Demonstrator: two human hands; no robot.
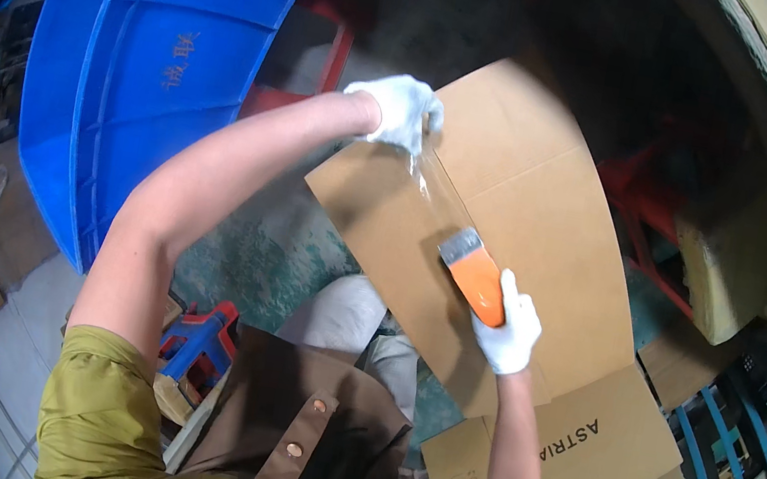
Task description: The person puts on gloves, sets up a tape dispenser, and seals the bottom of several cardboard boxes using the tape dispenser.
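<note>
A flattened brown cardboard box (552,202) lies tilted in front of me, with a fold line across it. My right hand (512,330), in a white glove, is wrapped around the lower end of an orange tape dispenser (480,284) with a grey head. From that head a strip of clear tape (428,184) runs up and left over the cardboard. At the strip's far end, by the box's upper left edge, is my left hand (402,113), also gloved. Its fingers are curled in around the tape's end.
Left of my arm stands a large blue plastic bin (191,25). More cardboard (568,473) lies at the lower right, beside blue metal bars (707,476). A blue and red tool-like object (201,346) sits near my left side. Red frames (651,218) show in shadow.
</note>
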